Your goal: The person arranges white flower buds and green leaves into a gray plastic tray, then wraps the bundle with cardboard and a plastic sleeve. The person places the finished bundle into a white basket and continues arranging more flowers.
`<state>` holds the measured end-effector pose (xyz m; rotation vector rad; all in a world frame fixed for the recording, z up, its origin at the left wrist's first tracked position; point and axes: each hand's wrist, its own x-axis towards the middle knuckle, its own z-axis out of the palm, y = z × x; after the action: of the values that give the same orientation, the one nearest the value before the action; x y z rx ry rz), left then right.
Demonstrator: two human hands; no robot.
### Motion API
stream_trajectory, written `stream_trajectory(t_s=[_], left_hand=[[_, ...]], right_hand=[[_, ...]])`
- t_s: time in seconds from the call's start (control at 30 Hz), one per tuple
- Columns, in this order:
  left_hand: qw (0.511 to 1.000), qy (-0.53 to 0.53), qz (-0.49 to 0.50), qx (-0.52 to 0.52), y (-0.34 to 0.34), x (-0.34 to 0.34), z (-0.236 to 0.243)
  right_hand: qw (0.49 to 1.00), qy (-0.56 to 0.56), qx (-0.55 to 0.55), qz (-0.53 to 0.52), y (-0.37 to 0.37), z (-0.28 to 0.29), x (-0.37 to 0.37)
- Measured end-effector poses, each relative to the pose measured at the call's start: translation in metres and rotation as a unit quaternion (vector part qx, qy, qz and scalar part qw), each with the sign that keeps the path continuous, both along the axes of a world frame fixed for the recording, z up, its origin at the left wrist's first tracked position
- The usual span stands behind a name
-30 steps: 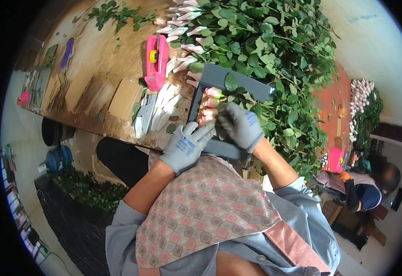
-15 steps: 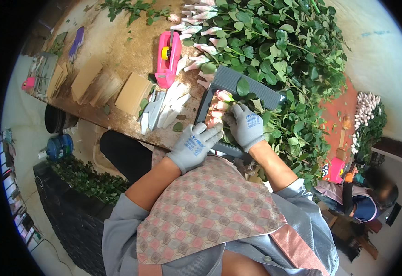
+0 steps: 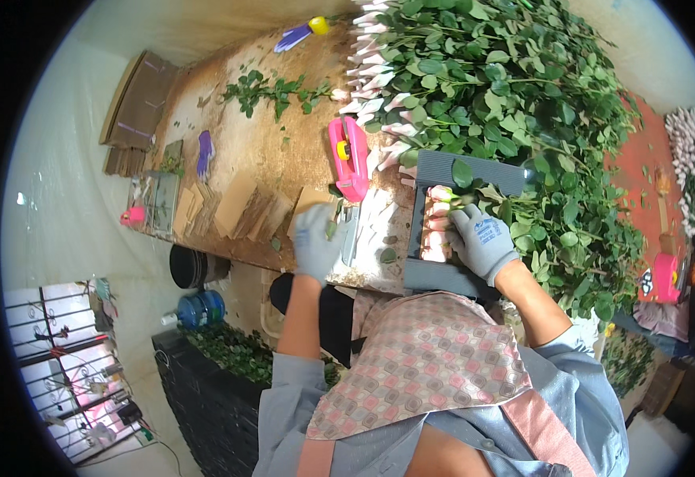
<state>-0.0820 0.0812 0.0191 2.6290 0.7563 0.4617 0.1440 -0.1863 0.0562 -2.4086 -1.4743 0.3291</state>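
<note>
Pink roses point(image 3: 436, 226) lie in a row in a dark grey ridged tray point(image 3: 458, 274), their green stems pointing right. My right hand point(image 3: 484, 242), in a grey glove, is closed around the stems just beside the blooms. My left hand point(image 3: 315, 242), also gloved, is off the flowers and blurred by motion; its fingers are smeared. It hovers over the tan cardboard pieces point(image 3: 312, 200) and a grey stapler point(image 3: 350, 234), and I cannot make out whether it touches either. White strips point(image 3: 373, 226) lie right of the stapler.
A pink tape dispenser point(image 3: 349, 159) stands beyond the stapler. Leafy rose stems point(image 3: 522, 87) with white-wrapped heads point(image 3: 375, 60) cover the far right. More cardboard point(image 3: 236, 207) and a purple glove point(image 3: 205, 153) lie left. A co-worker point(image 3: 665, 318) is at far right.
My left hand has left the roses and moved left to the cardboard and stapler. My right hand stays at the rose stems. The view has shifted, showing more on the left.
</note>
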Motion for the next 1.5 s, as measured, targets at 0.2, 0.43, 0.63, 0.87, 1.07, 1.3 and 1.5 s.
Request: stream_trajectory(t_s=[0.2,0.43,0.63,0.87,1.07,1.3,1.5], left_hand=[[0.946,0.263,0.188,0.010,0.061,-0.031,-0.046],[0.910,0.352,0.214,-0.052,0.065,-0.029,-0.060],[0.934,0.300,0.182,-0.063,0.069,-0.036,-0.061],[0.973,0.152,0.164,0.062,0.089,-0.053,-0.022],[0.944,0.161,0.199,0.210,0.157,-0.072,0.048],[0.943,0.269,0.197,0.010,0.211,-0.108,0.036],[0.948,0.250,0.195,0.036,0.183,-0.089,0.086]], right_hand=[[0.996,0.005,0.081,-0.035,-0.013,0.045,-0.004],[0.982,-0.019,0.160,-0.101,-0.030,0.063,0.021],[0.979,-0.008,0.178,-0.103,-0.026,0.071,0.016],[0.979,0.020,0.184,-0.085,-0.014,0.075,0.008],[0.977,0.022,0.201,-0.071,-0.010,0.081,0.010],[0.976,0.031,0.201,-0.072,-0.012,0.078,0.008],[0.978,0.040,0.189,-0.074,-0.014,0.081,0.008]])
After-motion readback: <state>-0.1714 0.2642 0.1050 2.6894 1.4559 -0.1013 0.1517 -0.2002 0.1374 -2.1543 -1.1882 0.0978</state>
